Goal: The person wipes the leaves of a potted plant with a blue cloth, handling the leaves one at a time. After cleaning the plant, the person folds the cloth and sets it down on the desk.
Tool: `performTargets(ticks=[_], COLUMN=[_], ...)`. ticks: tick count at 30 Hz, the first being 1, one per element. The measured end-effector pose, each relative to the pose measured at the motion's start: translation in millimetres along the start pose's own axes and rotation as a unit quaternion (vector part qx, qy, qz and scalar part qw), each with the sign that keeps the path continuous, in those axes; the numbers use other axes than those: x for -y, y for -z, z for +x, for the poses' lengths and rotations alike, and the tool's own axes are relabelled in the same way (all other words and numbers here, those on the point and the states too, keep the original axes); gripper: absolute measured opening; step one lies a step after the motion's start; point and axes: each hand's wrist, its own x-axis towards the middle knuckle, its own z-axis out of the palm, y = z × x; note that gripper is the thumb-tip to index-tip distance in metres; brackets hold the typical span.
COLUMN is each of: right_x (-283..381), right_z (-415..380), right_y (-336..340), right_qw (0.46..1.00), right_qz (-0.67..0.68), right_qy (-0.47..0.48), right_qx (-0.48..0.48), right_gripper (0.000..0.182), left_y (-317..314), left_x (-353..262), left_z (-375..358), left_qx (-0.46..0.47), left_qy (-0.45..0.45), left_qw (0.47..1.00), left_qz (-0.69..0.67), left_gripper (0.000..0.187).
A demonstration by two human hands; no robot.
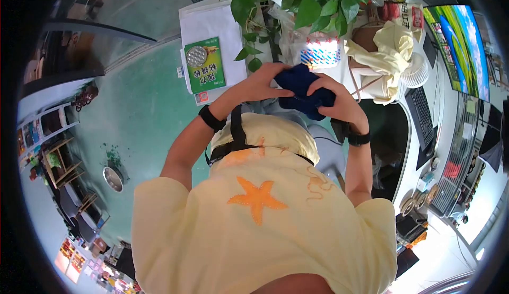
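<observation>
A bunched, dark blue piece of fabric is held between both hands, just in front of my waist; its exact kind is hard to make out. My left hand grips its left side, thumb on the near face. From the right, my right hand closes on it with bent fingers. Each wrist wears a black band. Right behind the fabric, at the table edge, sits a blue-and-white patterned packet with a bright glare on it.
A green printed packet with a round perforated metal item lies on a white surface at left. Leafy plant overhangs the back. At right are pale yellow cloth, a small fan, keyboard and monitor.
</observation>
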Motion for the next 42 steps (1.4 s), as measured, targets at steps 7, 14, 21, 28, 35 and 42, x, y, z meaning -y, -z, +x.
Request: performTargets(ticks=[7, 14, 21, 28, 35, 42], right_x=[-15.2, -51.2, -34.4, -9.3, 29.9, -2.1], right_z=[-24.3, -22.1, -3.5, -7.9, -0.2, 7.2], right_y=[20.3, 16.1, 9.7, 53.0, 67.8, 57.8], right_qw=[0.995, 0.972, 0.987, 0.953, 0.916, 0.946], right_qz=[0.006, -0.200, 0.003, 0.114, 0.301, 0.245], right_qy=[-0.069, -0.060, -0.110, 0.070, -0.023, -0.044], right_qx=[-0.073, -0.105, -0.119, -0.271, -0.263, -0.206], right_gripper=[0.055, 0.065, 0.052, 0.029, 0.044, 0.023], left_y=[3.7, 2.5, -2.9, 22.7, 28.0, 37.2], left_x=[-11.0, -36.0, -80.6, -118.8, -115.1, -113.2], left_z=[24.5, 32.9, 45.3, 51.8, 63.4, 67.6], left_qx=[0.021, -0.042, -0.077, -0.121, -0.162, -0.200], left_qy=[0.079, -0.013, -0.121, -0.124, -0.069, -0.067], left_qw=[0.997, 0.997, 0.988, 0.983, 0.948, 0.940], left_qz=[-0.002, 0.064, -0.050, -0.061, -0.264, -0.269], left_gripper=[0.031, 0.022, 0.025, 0.036, 0.046, 0.043])
